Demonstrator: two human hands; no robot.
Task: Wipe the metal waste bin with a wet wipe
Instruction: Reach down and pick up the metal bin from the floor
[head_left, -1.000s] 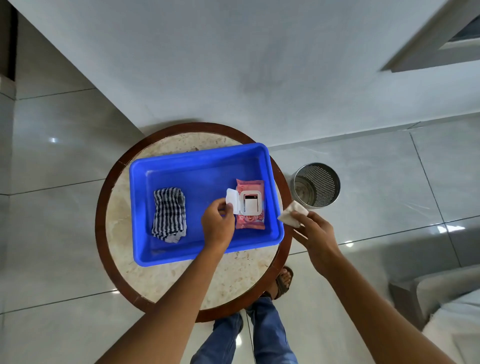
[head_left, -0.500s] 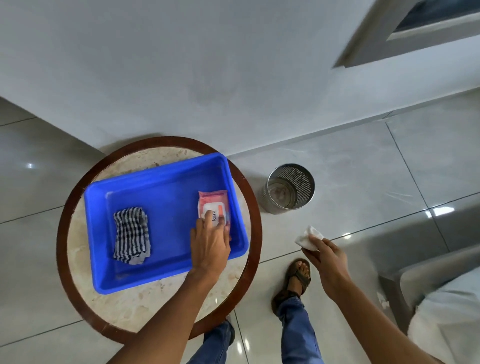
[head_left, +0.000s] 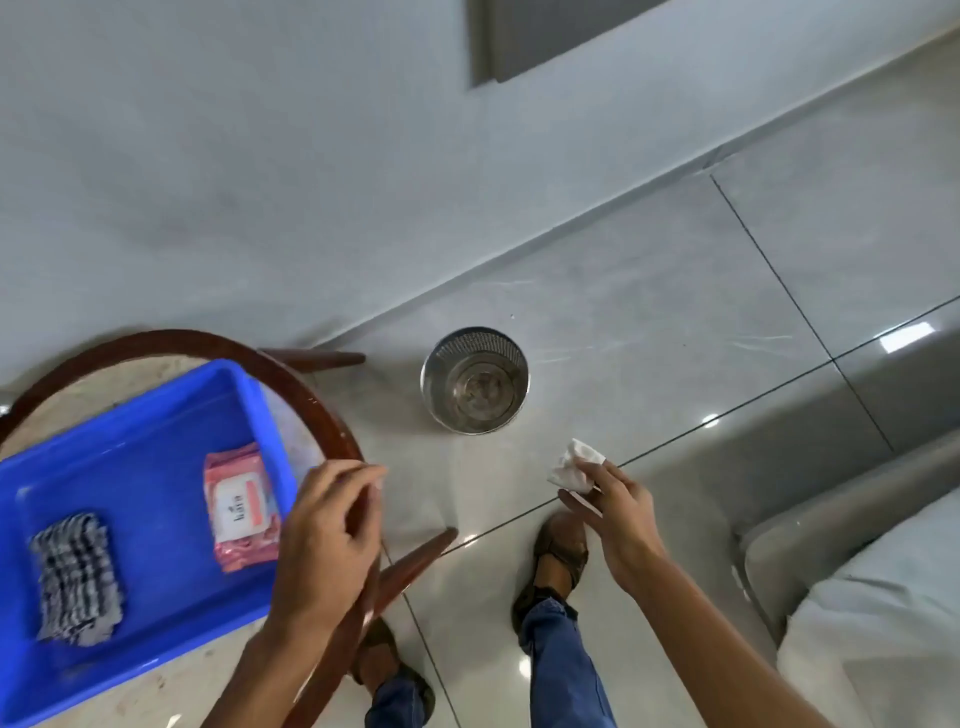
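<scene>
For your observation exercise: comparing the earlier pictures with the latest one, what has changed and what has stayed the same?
The left hand shut the wipes pack and lifted off it, empty. The right hand still holds the wet wipe, now nearer the metal bin. Pack, striped cloth and blue tray stayed put.

Your right hand (head_left: 618, 512) pinches a crumpled white wet wipe (head_left: 574, 465) above the tiled floor, at about five o'clock from the metal waste bin (head_left: 475, 379), which stands upright near the wall. Your left hand (head_left: 327, 535) hangs empty, fingers loosely curled, over the round table's rim (head_left: 311, 405). At nine o'clock from it, the blue tray (head_left: 150, 447) holds the pink wipes pack (head_left: 240, 506) and a checked cloth (head_left: 78, 577)
</scene>
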